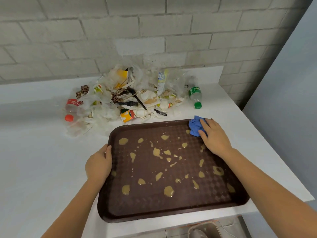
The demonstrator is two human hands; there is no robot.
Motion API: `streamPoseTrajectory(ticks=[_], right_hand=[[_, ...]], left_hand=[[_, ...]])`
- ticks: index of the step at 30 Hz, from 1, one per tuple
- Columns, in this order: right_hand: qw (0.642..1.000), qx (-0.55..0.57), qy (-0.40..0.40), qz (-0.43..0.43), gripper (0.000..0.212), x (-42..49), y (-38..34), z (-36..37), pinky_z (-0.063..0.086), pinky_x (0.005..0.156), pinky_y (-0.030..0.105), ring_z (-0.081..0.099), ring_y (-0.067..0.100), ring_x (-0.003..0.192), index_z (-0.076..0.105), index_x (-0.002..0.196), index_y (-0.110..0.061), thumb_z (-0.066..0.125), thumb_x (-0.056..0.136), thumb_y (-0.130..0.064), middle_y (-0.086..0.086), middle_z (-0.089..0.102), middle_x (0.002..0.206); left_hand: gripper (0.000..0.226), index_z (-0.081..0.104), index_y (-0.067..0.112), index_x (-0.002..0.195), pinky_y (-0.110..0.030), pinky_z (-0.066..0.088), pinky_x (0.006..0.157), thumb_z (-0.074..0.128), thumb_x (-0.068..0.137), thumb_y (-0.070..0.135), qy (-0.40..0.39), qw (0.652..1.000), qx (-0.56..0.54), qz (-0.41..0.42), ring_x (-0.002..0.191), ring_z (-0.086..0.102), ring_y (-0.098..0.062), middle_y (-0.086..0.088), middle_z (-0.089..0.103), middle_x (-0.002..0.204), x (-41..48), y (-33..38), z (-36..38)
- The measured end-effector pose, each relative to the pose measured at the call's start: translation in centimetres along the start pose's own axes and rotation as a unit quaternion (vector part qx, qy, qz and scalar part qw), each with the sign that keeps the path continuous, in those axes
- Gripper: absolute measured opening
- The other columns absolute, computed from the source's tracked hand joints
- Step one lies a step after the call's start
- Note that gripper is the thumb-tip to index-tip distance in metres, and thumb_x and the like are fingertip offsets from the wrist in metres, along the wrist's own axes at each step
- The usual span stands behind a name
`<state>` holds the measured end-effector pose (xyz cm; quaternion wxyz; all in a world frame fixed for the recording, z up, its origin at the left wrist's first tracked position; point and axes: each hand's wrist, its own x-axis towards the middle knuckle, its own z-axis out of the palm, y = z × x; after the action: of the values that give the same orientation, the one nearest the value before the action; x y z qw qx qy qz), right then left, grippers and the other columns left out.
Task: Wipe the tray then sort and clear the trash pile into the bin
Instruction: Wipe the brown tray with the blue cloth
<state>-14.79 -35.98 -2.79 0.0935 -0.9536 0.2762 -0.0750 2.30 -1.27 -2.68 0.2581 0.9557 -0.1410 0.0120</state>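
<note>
As left hand grips tray, cloth lies under right fingers.

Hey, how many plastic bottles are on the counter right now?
2. A red-capped bottle lies at the left edge of the trash pile; a green-capped bottle lies at its right edge. More may be buried inside.

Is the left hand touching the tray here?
Touching. The head view shows the left hand gripping the tray at its left rim, thumb hooked over the edge.
</note>
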Motion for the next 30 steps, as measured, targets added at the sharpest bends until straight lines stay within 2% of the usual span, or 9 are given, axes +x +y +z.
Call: streamPoseTrajectory(ticks=[5,8,15,21,25,30], right_hand=[[1.000,-0.019,-0.022,-0.002,0.052,0.4,-2.1,0.8,0.013,0.118,0.037,0.022,0.027,0.143,0.025,0.149,-0.012,0.030,0.102,-0.033,0.012,0.026,0.155],[0.999,-0.022,-0.037,-0.005,0.052,0.6,-3.5,1.0,0.008,0.119,0.037,0.016,0.024,0.145,0.021,0.150,-0.014,0.026,0.103,-0.035,0.010,0.020,0.157],[0.995,-0.026,-0.068,-0.062,0.054,0.9,-8.7,1.9,0.004,0.119,0.036,0.009,0.022,0.147,0.015,0.151,-0.016,0.021,0.103,-0.038,0.008,0.013,0.159],[0.987,-0.030,-0.099,-0.125,0.054,1.5,-13.9,3.4,0.002,0.119,0.037,0.004,0.021,0.147,0.012,0.152,-0.016,0.019,0.103,-0.039,0.006,0.007,0.160],[0.981,-0.037,-0.109,-0.155,0.054,1.9,-17.3,4.3,0.001,0.119,0.038,0.002,0.022,0.147,0.011,0.152,-0.017,0.019,0.103,-0.038,0.006,0.005,0.160],[0.975,-0.032,-0.108,-0.192,0.054,2.5,-20.7,5.1,0.002,0.119,0.040,0.003,0.024,0.147,0.014,0.152,-0.017,0.022,0.103,-0.037,0.006,0.006,0.160]], left_hand=[[0.038,0.061,0.023,0.121,-0.029,0.040,0.064,0.030,0.101,0.033,-0.003,1.000,0.000,-0.002,0.085,0.063,-0.030,-0.010,0.070,0.089,0.2,-0.2,0.1],[0.039,0.060,0.023,0.123,-0.030,0.042,0.069,0.029,0.101,0.034,-0.008,1.000,0.000,-0.007,0.090,0.063,-0.030,-0.008,0.070,0.095,0.1,-0.3,0.2],[0.041,0.058,0.026,0.127,-0.032,0.048,0.076,0.027,0.101,0.036,-0.008,1.000,-0.007,-0.010,0.093,0.064,-0.028,-0.006,0.071,0.100,0.2,-0.4,0.2],[0.041,0.060,0.029,0.120,-0.026,0.043,0.066,0.025,0.101,0.037,-0.011,1.000,-0.009,0.000,0.082,0.063,-0.022,0.000,0.069,0.084,0.4,-0.9,0.5],[0.041,0.060,0.028,0.121,-0.025,0.042,0.068,0.025,0.101,0.037,-0.013,1.000,-0.011,-0.009,0.085,0.064,-0.022,-0.002,0.071,0.092,0.3,-0.9,0.4],[0.039,0.063,0.027,0.114,-0.024,0.036,0.060,0.027,0.101,0.036,-0.014,1.000,-0.017,-0.004,0.077,0.063,-0.022,-0.002,0.069,0.082,0.3,-1.1,0.3]])
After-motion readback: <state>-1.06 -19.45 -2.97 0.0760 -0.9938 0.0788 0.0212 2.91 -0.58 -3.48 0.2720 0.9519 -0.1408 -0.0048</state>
